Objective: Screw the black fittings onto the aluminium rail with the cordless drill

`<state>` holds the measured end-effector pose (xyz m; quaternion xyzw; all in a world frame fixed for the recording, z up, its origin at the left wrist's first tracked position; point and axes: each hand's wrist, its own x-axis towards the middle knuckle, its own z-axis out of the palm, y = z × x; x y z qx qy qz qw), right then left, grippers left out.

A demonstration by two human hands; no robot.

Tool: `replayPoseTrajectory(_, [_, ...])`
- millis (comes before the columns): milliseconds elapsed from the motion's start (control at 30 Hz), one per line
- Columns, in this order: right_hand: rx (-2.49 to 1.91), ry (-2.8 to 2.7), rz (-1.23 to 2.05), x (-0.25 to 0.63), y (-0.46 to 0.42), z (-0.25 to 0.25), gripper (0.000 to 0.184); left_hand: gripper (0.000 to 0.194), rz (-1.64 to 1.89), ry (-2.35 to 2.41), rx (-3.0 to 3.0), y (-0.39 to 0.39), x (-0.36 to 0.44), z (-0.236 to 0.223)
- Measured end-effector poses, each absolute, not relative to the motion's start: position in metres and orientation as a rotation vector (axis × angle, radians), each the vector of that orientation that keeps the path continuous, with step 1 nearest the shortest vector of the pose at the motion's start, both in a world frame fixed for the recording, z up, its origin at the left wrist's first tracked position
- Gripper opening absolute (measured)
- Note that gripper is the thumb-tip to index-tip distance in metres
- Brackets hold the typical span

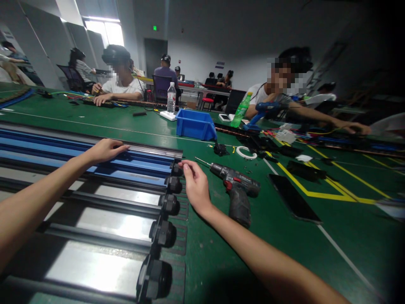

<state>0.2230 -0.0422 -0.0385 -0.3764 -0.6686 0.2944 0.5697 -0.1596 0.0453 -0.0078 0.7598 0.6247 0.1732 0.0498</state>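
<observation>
Several long bars with black end fittings lie side by side on the green table, the far ones with blue faces [123, 175] and the near ones silver [104, 264]. My left hand [106, 150] rests on the far blue bars, fingers apart and pointing right. At the bars' right ends sit black hex-shaped cable glands [166, 233]. My right hand [196, 185] has its thumb and forefinger closed at the farthest black cable gland [177, 169]; the fingertips partly hide the contact. Just right of that hand lies a black cordless drill [238, 188], its long bit pointing toward the bars.
Beyond the bars stand a blue bin [194, 125], a water bottle [171, 98] and a green bottle [241, 110]. A white ring [247, 153] and a dark flat tablet [294, 198] lie to the right. Across the table, two co-workers handle wiring.
</observation>
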Motion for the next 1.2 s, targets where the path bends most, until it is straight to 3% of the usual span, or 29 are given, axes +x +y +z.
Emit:
replayPoseTrajectory(200, [-0.340, -2.032, 0.632, 0.214, -0.109, -0.005, 0.012, 0.071, 0.568, 1.942, 2.309, 0.046, -0.166, -0.011])
replayPoseTrajectory(333, [0.076, -2.396, 0.377, 0.211, -0.145, 0.006, 0.046, 0.070, 0.544, 1.948, 2.303, 0.045, -0.167, -0.010])
replayPoseTrajectory(433, [0.048, -2.710, 0.093, 0.214, -0.161, 0.009, 0.033, 0.070, 0.515, 1.939, 2.302, 0.044, -0.165, -0.008])
replayPoseTrajectory(567, [0.022, -2.764, -0.117, 0.213, -0.169, 0.003, 0.035, 0.068, 0.482, 1.930, 2.296, 0.043, -0.163, -0.006])
replayPoseTrajectory(733, [0.029, -2.724, -0.114, 0.205, -0.169, -0.009, 0.046, 0.068, 0.453, 1.921, 2.281, 0.044, -0.164, -0.006])
replayPoseTrajectory(1200, [0.099, -2.637, -0.057, 0.200, -0.166, -0.020, 0.042, 0.061, 0.425, 1.865, 2.288, 0.048, -0.167, -0.011])
